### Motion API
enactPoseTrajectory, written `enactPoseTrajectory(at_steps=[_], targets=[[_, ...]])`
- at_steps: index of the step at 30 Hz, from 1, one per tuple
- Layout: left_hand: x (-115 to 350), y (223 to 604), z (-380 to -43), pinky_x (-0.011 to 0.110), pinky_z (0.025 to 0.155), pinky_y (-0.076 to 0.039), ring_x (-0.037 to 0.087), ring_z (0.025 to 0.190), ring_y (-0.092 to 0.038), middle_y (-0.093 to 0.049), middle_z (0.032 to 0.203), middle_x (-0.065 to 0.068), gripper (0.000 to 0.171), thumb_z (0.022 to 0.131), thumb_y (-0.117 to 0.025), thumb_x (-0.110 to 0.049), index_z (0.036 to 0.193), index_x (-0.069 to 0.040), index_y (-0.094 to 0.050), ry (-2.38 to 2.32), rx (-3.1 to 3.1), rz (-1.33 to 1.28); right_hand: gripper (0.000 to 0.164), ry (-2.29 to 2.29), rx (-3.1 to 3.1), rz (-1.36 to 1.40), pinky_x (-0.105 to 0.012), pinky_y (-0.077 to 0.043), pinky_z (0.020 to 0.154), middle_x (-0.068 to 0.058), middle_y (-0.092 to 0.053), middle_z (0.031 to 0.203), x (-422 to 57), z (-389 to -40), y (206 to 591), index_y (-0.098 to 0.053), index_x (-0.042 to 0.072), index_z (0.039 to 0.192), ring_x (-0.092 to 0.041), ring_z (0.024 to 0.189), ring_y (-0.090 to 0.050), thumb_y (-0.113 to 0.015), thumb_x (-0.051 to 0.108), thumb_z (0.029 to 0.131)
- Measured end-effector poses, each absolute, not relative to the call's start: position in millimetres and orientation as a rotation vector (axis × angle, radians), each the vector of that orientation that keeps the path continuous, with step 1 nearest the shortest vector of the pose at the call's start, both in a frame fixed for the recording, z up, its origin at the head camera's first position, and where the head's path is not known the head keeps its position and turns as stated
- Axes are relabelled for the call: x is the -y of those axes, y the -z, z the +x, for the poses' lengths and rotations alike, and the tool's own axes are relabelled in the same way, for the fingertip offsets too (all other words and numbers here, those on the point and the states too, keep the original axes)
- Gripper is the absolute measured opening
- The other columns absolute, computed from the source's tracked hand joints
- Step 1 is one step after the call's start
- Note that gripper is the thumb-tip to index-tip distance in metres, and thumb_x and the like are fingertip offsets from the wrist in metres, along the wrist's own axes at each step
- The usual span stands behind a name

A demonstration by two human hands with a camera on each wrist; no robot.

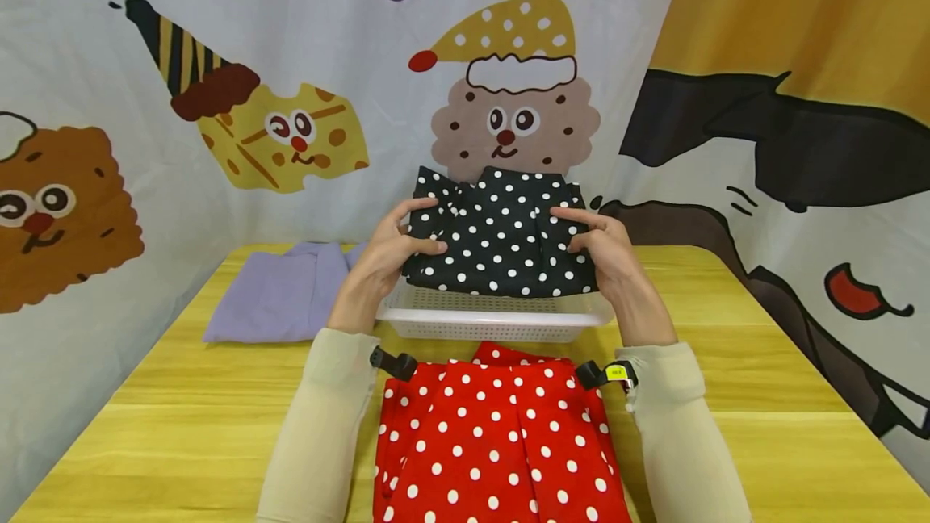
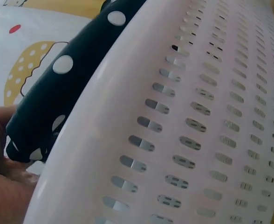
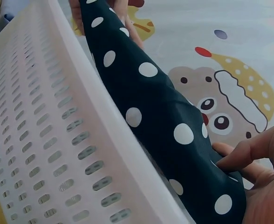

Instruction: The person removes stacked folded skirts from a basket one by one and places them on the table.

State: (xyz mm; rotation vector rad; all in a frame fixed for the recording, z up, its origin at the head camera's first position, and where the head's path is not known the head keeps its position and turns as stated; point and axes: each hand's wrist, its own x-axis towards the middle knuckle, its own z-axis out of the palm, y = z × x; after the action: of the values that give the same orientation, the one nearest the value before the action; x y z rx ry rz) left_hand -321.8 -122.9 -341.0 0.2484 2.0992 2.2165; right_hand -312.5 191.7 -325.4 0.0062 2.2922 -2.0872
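Note:
A folded black garment with white polka dots is held above a white perforated plastic basket. My left hand grips its left side, thumb in front. At the opposite side my right hand pinches the cloth between thumb and fingers. In the left wrist view the dotted cloth shows beyond the basket rim, and part of the left hand is visible. The right wrist view shows the right hand at one end of the garment, close to the basket wall.
Folded red polka-dot cloth lies on the wooden table in front of the basket, between the forearms. Folded lavender cloth lies to the basket's left. A curtain printed with cartoon figures hangs behind the table.

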Motion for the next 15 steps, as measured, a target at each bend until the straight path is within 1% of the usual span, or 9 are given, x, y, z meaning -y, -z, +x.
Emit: enactPoseTrajectory(at_steps=[2,8,12,15], targets=[[123.0,341.5,-322.2,0.027,0.076,-0.060,0.018,0.095,-0.068,-0.062,0.128,0.010,0.075,0.083,-0.075,0.010,0.148,-0.022,-0.054,-2.200,-2.108,0.279,0.065,2.092,-2.295,0.001,-0.044,-0.036,0.122,-0.001,-0.019,0.173,-191.7,-312.1,324.6,-0.059,0.013,0.147,-0.023,0.148,-0.033,-0.047,-0.011,0.088],[123.2,340.9,-322.9,0.025,0.078,-0.059,0.018,0.102,-0.064,-0.045,0.147,0.006,0.066,0.087,-0.071,0.006,0.147,-0.018,-0.057,-2.141,-2.114,0.332,0.066,2.099,-2.309,-0.014,-0.044,-0.036,0.122,-0.003,-0.023,0.172,-190.5,-311.2,322.6,-0.059,0.013,0.147,-0.023,0.147,-0.034,-0.047,-0.011,0.087],[122.5,340.6,-323.1,0.025,0.078,-0.059,0.020,0.103,-0.063,-0.044,0.150,0.007,0.061,0.088,-0.070,0.006,0.143,-0.017,-0.061,-2.116,-2.123,0.331,0.064,2.082,-2.333,-0.034,-0.046,-0.036,0.122,-0.004,-0.025,0.171,-190.4,-310.0,322.3,-0.059,0.012,0.147,-0.025,0.145,-0.035,-0.046,-0.010,0.088],[121.7,340.7,-323.5,0.025,0.078,-0.059,0.020,0.104,-0.063,-0.045,0.148,0.008,0.060,0.087,-0.069,0.007,0.142,-0.016,-0.061,-2.104,-2.135,0.334,0.063,2.049,-2.367,-0.061,-0.048,-0.037,0.122,-0.004,-0.024,0.171,-190.7,-308.6,322.5,-0.060,0.012,0.146,-0.027,0.143,-0.037,-0.045,-0.010,0.089]])
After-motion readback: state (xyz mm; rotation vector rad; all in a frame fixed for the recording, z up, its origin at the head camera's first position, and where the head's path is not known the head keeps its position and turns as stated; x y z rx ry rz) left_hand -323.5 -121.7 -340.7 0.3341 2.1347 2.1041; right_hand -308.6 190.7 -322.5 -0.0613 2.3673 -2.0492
